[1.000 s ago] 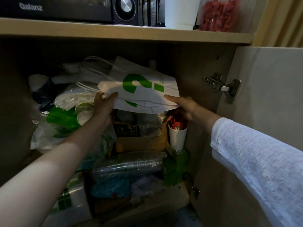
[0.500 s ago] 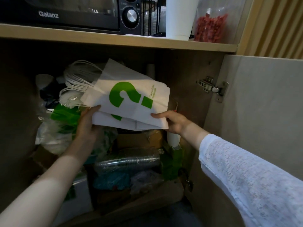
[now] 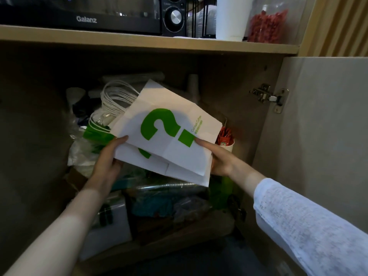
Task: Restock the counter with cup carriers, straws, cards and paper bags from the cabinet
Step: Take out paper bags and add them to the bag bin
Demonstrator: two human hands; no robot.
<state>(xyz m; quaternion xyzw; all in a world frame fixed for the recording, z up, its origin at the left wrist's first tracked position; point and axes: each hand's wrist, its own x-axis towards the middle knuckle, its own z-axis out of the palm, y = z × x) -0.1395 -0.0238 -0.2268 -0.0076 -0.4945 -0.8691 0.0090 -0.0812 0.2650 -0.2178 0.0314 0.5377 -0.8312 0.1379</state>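
The person crouches at the open cabinet (image 3: pixel 229 76) under the counter (image 3: pixel 139 39), and both hands are on a flat stack of white paper bags (image 3: pixel 169 136) printed with a big green question mark. The left hand (image 3: pixel 108 156) pinches the stack's left edge, thumb on top and fingers hidden beneath; the right hand (image 3: pixel 217 156) does the same at the right edge, thumb pressing near the green square of the print. Each grip is closed on the bags. The stack is tilted, held clear in front of the cluttered shelf, with the bags' white cord handles (image 3: pixel 117 100) trailing behind over the mess of plastic wrap and green packaging.

Just behind the right hand stands a white paper cup (image 3: pixel 229 145) stuffed with red sachets, close to the stack's right corner. On the counter above sit a Galanz toaster oven (image 3: pixel 85 18), a white cup stack (image 3: pixel 231 18) and a clear container of red pieces (image 3: pixel 267 26). The cabinet door (image 3: pixel 328 136) is swung open to the right.

I'd say this is the paper-bag step: the bags are out of the pile but not yet on the counter. The next move calls for drawing them back and up past the counter's edge, minding that the handles don't snag the clutter or the corner tip that sachet cup.
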